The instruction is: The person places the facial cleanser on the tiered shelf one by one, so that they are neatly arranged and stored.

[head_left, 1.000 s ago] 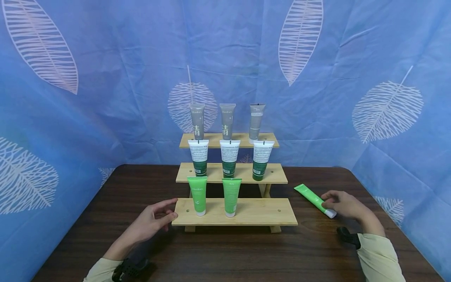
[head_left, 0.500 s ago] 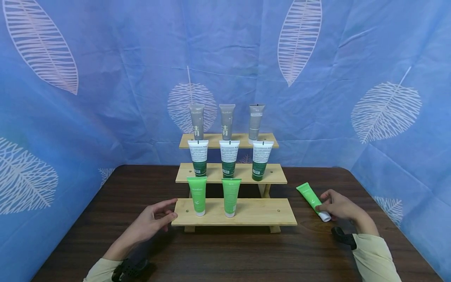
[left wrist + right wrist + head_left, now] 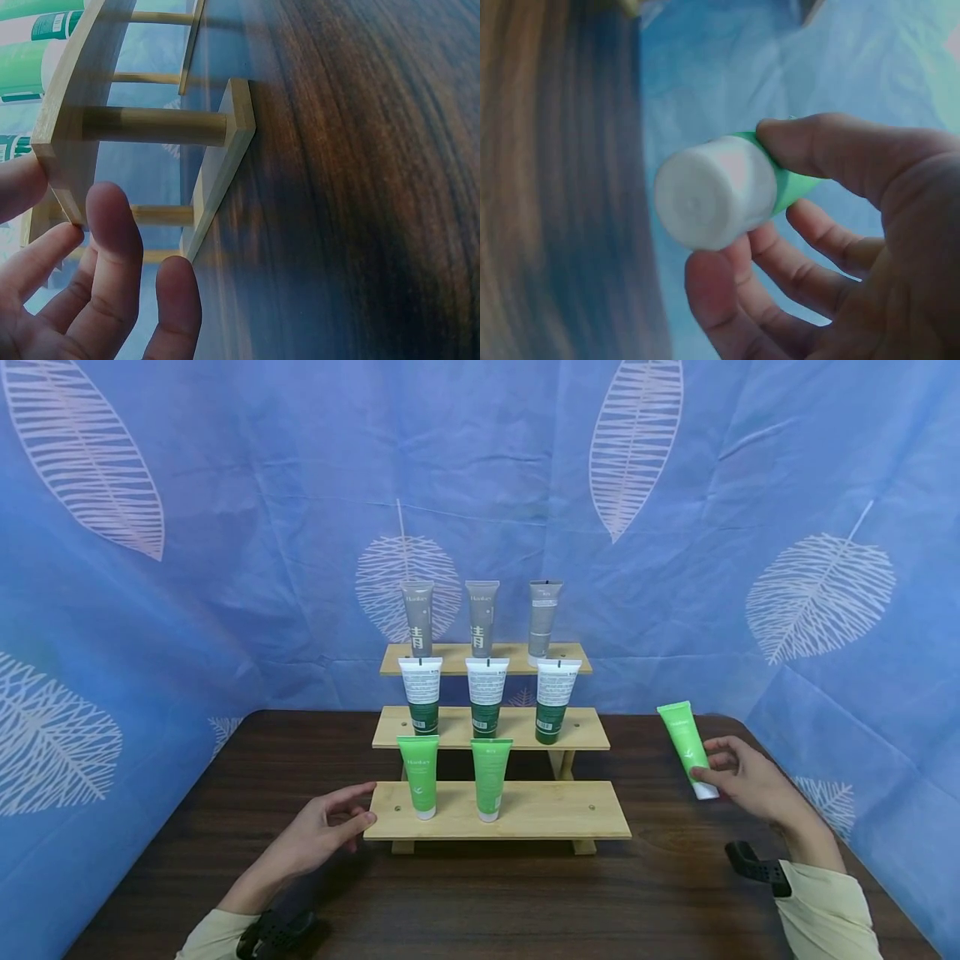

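Note:
My right hand (image 3: 757,781) holds a light green squeeze tube (image 3: 684,739) by its lower part, at the right of the table. The tube is tilted, its white cap (image 3: 697,195) downward; in the right wrist view thumb and fingers lie on either side. My left hand (image 3: 315,835) pinches the left end of the lowest shelf of a wooden three-tier display stand (image 3: 555,806), thumb and a finger at its edge in the left wrist view. Two green tubes, one at left (image 3: 422,777) and one in the middle (image 3: 491,781), stand cap down on that shelf.
White-and-dark-green tubes (image 3: 487,693) stand in a row on the middle shelf. Grey tubes (image 3: 482,618) line the top shelf. The stand sits on a dark wood table (image 3: 510,902), with a blue leaf-patterned cloth (image 3: 300,527) behind and at both sides.
The green tube has been lifted from the table by my right hand and turned more upright, moving up and slightly right. My left hand stays at the stand's end.

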`<state>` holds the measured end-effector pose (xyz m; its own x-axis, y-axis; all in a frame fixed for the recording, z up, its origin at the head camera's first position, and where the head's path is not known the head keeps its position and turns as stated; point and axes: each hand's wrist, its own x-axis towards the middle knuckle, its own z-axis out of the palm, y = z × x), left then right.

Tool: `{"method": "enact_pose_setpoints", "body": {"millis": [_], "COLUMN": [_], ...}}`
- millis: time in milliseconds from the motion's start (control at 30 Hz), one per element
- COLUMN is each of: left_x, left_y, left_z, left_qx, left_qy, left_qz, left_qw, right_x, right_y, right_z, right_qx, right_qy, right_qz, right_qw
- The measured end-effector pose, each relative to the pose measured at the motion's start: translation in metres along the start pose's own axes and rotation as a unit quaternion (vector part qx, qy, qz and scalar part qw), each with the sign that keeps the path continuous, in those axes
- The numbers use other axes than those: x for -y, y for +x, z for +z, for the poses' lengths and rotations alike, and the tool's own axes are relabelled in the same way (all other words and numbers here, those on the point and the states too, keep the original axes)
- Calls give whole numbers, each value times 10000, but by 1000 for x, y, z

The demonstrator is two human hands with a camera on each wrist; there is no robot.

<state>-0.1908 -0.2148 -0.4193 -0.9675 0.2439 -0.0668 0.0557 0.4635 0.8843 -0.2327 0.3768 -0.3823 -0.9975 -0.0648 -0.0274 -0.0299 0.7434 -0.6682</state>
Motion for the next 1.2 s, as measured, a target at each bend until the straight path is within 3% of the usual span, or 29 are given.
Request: {"method": "enact_pose_setpoints", "body": {"millis": [267,633,933,1067,1200], "left_x": [1,1,1,1,1], "left_y": [1,2,1,1,1], "left_z": [0,0,0,0,0], "left_qx": [37,23,35,27,29], "left_qy": [-94,-53,-68,-55,-35], "left_qz": [-10,15,-21,-21,-24], "left_qw": [9999,10000,10000,10000,10000], "right_x": [28,77,108,119,128], "right_y": [-7,-24,-34,-36,-39], "right_z": [-4,5,23,34,45], "right_qx": [-505,-923,-1188,-1101,-700], "right_qy": [276,47,152,506,633], "right_qz": [-618,-1197,-1939,-2217,-2069], "right_qw": [9964,9885,9737,9676,9738]}}
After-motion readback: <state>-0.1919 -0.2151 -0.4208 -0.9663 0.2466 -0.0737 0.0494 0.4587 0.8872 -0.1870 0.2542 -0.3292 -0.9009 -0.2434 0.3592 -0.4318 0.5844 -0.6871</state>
